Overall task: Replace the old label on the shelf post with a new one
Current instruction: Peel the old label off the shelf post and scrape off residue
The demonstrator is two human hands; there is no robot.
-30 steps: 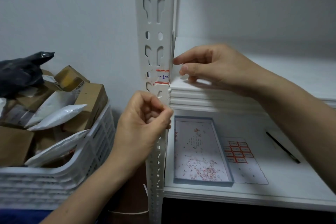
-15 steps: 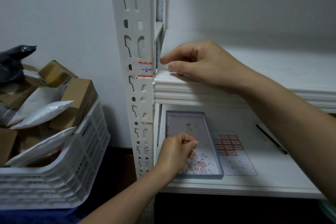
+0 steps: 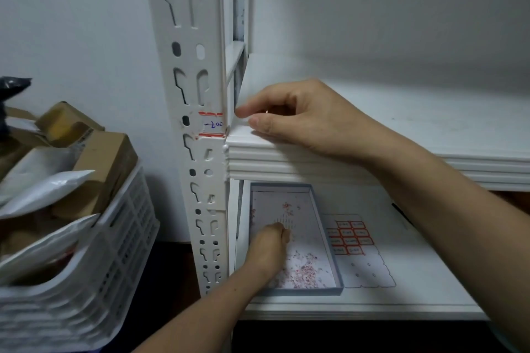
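The blurred left hand (image 3: 268, 249) was curled over the tray (image 3: 304, 291), contents hidden. The right hand (image 3: 301, 117) had thumb and forefinger meeting at the label (image 3: 213, 124) on the post (image 3: 182, 23); grip unconfirmed.

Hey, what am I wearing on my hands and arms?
Nothing visible: the left hand and right hand are bare, no gloves. The left forearm and right forearm are uncovered as far as the frame shows, with no sleeves, watch or bracelet.

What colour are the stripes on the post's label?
Red, on a white label with blue writing; head view.
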